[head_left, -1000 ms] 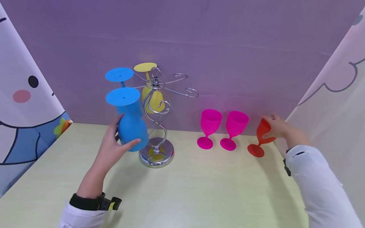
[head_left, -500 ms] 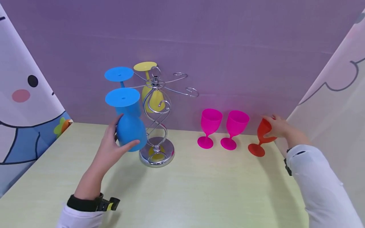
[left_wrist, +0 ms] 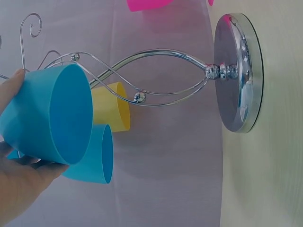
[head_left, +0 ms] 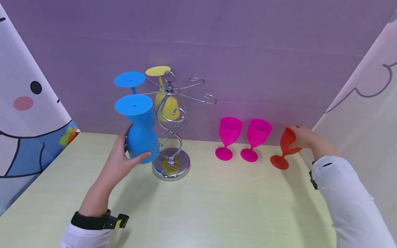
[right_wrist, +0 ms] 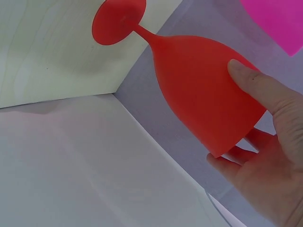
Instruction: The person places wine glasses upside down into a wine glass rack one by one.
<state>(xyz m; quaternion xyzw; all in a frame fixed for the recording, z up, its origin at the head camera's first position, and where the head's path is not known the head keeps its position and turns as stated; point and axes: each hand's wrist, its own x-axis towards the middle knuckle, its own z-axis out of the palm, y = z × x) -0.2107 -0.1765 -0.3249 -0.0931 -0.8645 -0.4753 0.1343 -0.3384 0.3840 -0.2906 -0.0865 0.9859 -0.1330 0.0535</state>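
My left hand [head_left: 119,158] grips the bowl of an upside-down blue goblet [head_left: 142,143], its round foot on top, at the left of the metal rack [head_left: 171,164]. Behind it a second blue goblet [head_left: 129,80] hangs inverted, its bowl mostly covered in the head view but visible in the left wrist view. A yellow goblet [head_left: 169,108] hangs upside down at the rack's back. Far right, my right hand [head_left: 305,138] holds an upright red goblet [head_left: 286,139] by the bowl; in the right wrist view the thumb lies on one side, fingers [right_wrist: 225,165] at the rim.
Two pink goblets [head_left: 230,130] [head_left: 258,131] stand upright between the rack and the red one, near the purple back wall [head_left: 279,62]. Two curled rack arms [head_left: 195,100] stick out to the right with nothing hanging on them. A white side panel [head_left: 366,137] borders the table's right edge.
Both hands keep their holds on the blue and red goblets. The whole head view has shifted very slightly; nothing else has visibly moved.
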